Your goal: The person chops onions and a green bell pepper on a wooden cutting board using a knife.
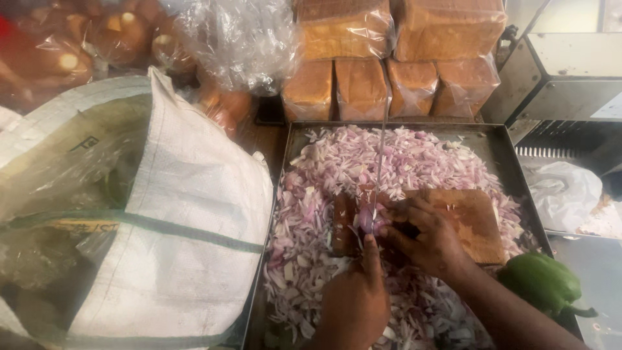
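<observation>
Sack: a big white woven sack [188,214] with a green stripe fills the left side, its mouth gaping open, clear plastic lining inside, its flank pressed against the left wall of the tray
Tray: a wide metal tray [502,152] sits in the middle, heaped nearly edge to edge with chopped purple onion [389,155]
Bread: wrapped loaves of bread [402,58] are stacked in two rows just behind the tray's far rim
Plastic bags: crumpled clear bags [240,39] lie behind the sack, beside the loaves
Machine: a grey metal appliance [564,78] stands at the far right, with a white plastic bag [560,191] below it
Board: a brown wooden cutting board [470,220] lies in the tray on top of the onion pile
Pepper: a green bell pepper [541,280] rests at the tray's right edge, near the right forearm
Right hand: the right hand [427,236] lies fingers curled on the board, pinning a piece of onion [367,219]
Left hand: the left hand [353,301] is closed round a knife handle, fingers wrapped tight
Knife: the knife [380,162] stands edge-on, its thin blade reaching away over the heap, down on the onion piece at the board's left end
</observation>
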